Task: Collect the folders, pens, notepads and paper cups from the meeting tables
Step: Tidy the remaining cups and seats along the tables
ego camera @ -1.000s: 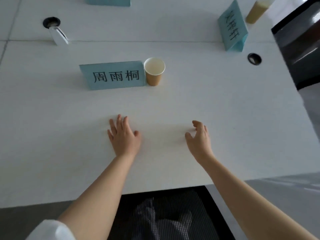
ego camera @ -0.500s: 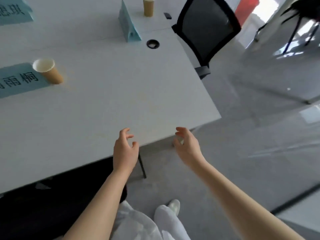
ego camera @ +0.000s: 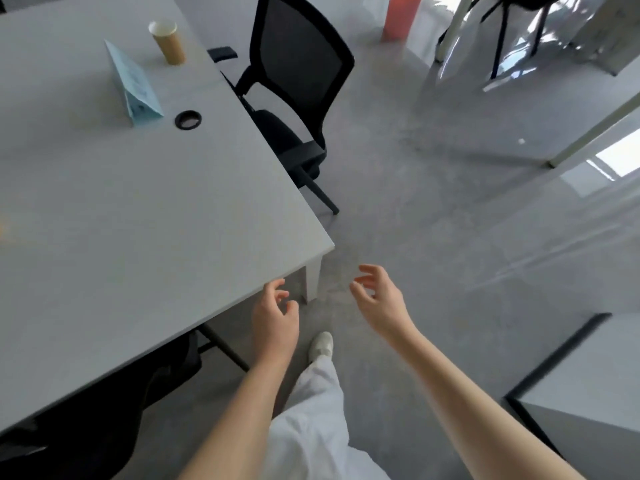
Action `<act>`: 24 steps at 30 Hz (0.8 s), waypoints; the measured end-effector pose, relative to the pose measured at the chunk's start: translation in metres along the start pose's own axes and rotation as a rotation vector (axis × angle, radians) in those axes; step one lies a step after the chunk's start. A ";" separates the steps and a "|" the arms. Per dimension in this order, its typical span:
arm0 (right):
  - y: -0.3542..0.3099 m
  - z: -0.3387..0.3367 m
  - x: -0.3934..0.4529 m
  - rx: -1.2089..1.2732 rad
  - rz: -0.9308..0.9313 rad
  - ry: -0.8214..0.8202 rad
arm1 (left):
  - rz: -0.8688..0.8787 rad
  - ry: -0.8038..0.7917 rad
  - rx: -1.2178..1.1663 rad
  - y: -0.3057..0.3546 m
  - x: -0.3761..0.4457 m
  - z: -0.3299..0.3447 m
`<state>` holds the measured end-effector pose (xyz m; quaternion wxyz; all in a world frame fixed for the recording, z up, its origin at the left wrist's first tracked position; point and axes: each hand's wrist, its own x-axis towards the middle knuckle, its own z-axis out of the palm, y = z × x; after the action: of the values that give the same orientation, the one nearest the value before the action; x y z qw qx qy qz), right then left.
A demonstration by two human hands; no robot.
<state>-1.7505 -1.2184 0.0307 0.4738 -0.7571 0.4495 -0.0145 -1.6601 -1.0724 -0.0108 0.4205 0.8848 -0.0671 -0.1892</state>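
Two bare hands reach forward at the near right corner of a white table (ego camera: 138, 209), and neither holds anything. The left hand (ego camera: 275, 318) hangs just off the table's near edge, close to that corner, back of the hand up, fingers loosely curled and empty. The right hand (ego camera: 379, 299) hangs over the grey floor (ego camera: 433, 220) to the right of the corner, well clear of the table, its fingers spread and lightly bent, also empty. Both forearms are bare and stretch up from the bottom of the view.

One paper cup (ego camera: 168, 41), brown with a white rim, stands upright near the table's far right edge. One pale blue folded name card (ego camera: 133, 86) stands just in front of the cup, and one round black cable hole (ego camera: 188, 119) sits beside the card's near end, towards the right edge.

One black mesh chair (ego camera: 298, 74) stands against the table's right edge. One orange cylinder (ego camera: 401, 15) stands on the floor beyond it. One white shoe (ego camera: 321, 344) and a white trouser leg (ego camera: 311, 417) show below the hands.
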 end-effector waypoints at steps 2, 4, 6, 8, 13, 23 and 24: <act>-0.003 -0.015 0.024 0.002 0.000 -0.003 | -0.020 -0.006 -0.017 0.015 0.013 0.013; -0.010 -0.030 0.054 -0.010 -0.015 -0.015 | -0.012 -0.005 -0.017 0.031 0.033 0.025; -0.024 -0.046 0.090 -0.042 -0.034 -0.037 | 0.005 0.015 0.018 0.048 0.062 0.035; -0.042 -0.060 0.129 -0.076 -0.059 -0.067 | -0.006 0.044 0.034 0.069 0.095 0.040; -0.088 -0.089 0.214 -0.170 -0.157 -0.142 | -0.031 0.095 0.063 0.125 0.175 0.055; -0.133 -0.154 0.367 -0.150 -0.224 -0.164 | -0.045 0.108 0.019 0.222 0.292 0.122; -0.135 -0.158 0.378 -0.150 -0.234 -0.172 | -0.050 0.111 0.023 0.226 0.297 0.126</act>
<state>-1.5063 -1.5718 0.0637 0.4478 -0.8360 0.3158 0.0289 -1.4273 -1.3899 0.0083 0.4083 0.9002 -0.0236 -0.1495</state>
